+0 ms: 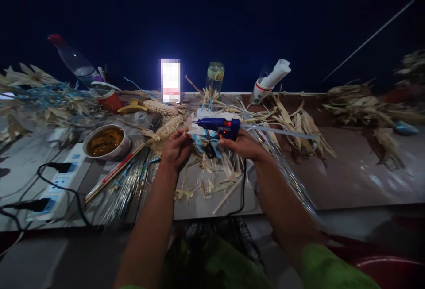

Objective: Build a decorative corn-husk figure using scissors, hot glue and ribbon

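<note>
My right hand point(247, 144) is wrapped round the handle of a blue hot glue gun point(217, 124). A small red light glows on its side, and a long clear glue stick point(279, 130) sticks out of its back. The nozzle points left, close to the fingertips of my left hand point(177, 147). Those fingers are pinched on a small pale piece of corn husk point(188, 126), partly hidden by the fingers. Below the gun lie black-handled scissors point(210, 149) among husk scraps point(209, 183). Corn cobs point(168, 129) lie just beyond my left hand.
At left are a power strip point(63, 183) with plugs, a bowl of brown liquid point(106, 143) and a bundle of clear sticks point(128, 191). A lit screen point(170, 81), a bottle point(215, 76) and a paper cup point(260, 90) stand behind. Dried husks point(300, 125) lie at right.
</note>
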Motion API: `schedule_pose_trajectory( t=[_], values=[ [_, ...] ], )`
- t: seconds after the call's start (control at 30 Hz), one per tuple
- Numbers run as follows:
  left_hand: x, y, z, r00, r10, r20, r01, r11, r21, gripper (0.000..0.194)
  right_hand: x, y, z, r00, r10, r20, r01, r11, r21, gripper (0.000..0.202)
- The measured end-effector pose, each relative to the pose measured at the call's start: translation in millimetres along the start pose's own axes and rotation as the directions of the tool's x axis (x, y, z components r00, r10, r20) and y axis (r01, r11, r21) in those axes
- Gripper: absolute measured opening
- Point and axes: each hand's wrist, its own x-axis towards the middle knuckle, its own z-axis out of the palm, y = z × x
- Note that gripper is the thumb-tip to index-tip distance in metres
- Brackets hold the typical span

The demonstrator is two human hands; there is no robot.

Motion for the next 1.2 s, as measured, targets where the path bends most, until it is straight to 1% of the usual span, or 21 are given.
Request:
schedule_pose_trajectory(
  t=[0.1, 0.17, 0.23, 0.33, 0.57, 0.67, 0.87, 0.97, 1.2],
  values=[
    [-0.4, -0.2, -0.1, 1.0, 0.006, -0.008, -0.006, 1.0, 0.027, 0.022, 0.3, -1.6, -1.6, 0.999, -0.025, -0.03, 0.026, 0.999, 0.038, 0.028],
    [-0.3, -0.3, -0.9, 1.0, 0.007, 0.003, -0.008, 0.999, 0.035, 0.021, -0.2, -2.8, -2.5, 0.999, -0.017, -0.04, 0.019, 0.998, 0.061, 0.028],
    [0.1, -0.5, -2.0, 1.0, 0.008, 0.013, -0.008, 1.0, 0.03, 0.021, -1.0, -3.8, -2.8, 1.0, 0.002, -0.014, -0.001, 0.997, 0.071, 0.027],
    [1.0, -0.5, -3.0, 1.0, 0.007, -0.002, -0.007, 1.0, 0.021, 0.022, -1.9, -5.0, -1.7, 1.0, 0.0, 0.022, -0.002, 0.996, 0.084, 0.027],
    [1.0, 0.9, -2.3, 0.999, -0.001, -0.033, 0.0, 1.0, -0.024, 0.021, -2.3, -4.7, -0.2, 1.0, 0.003, 0.002, -0.003, 0.994, 0.107, 0.026],
    [0.7, 1.4, -1.7, 0.999, -0.007, -0.036, 0.006, 1.0, -0.02, 0.021, -2.6, -5.9, -0.8, 1.0, 0.007, 0.024, -0.009, 0.995, 0.097, 0.027],
    [0.8, 1.1, -1.3, 1.0, -0.007, 0.01, 0.007, 1.0, -0.004, 0.021, -1.6, -10.7, 3.1, 0.998, 0.006, 0.062, -0.009, 0.999, 0.041, 0.028],
    [1.4, 0.8, -1.3, 1.0, -0.001, 0.024, 0.002, 1.0, -0.012, 0.022, -0.3, -9.0, 5.8, 0.995, -0.015, 0.097, 0.009, 0.998, 0.059, 0.029],
    [2.9, 0.8, -1.5, 0.999, 0.023, 0.025, -0.022, 0.999, -0.041, 0.025, 0.2, -4.7, 6.5, 0.989, -0.021, 0.144, 0.009, 0.997, 0.081, 0.027]
  ],
)
